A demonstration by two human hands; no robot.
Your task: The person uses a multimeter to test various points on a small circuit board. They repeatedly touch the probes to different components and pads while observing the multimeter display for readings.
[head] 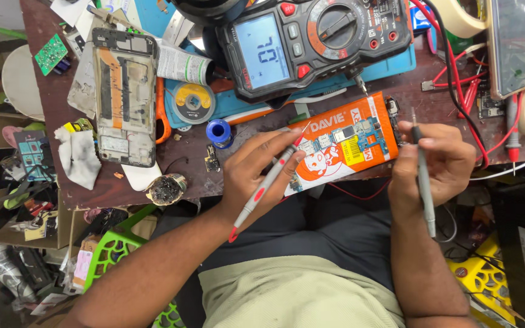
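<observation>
Left hand (pixel 256 173) fingers grasp red probe (pixel 267 182), right hand (pixel 435 161) fingers grasp black probe (pixel 423 176) (tips over opened phone's circuit board (pixel 350 136)); best keep both steady.

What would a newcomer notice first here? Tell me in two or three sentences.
First the opened orange phone at the centre of the bench, its circuit board bare, with the left hand holding a red-tipped probe to it and the right hand holding a grey probe at its right end. Just above sits a big dark multimeter, screen lit. At the left lies a second stripped phone frame amid clutter.
</observation>
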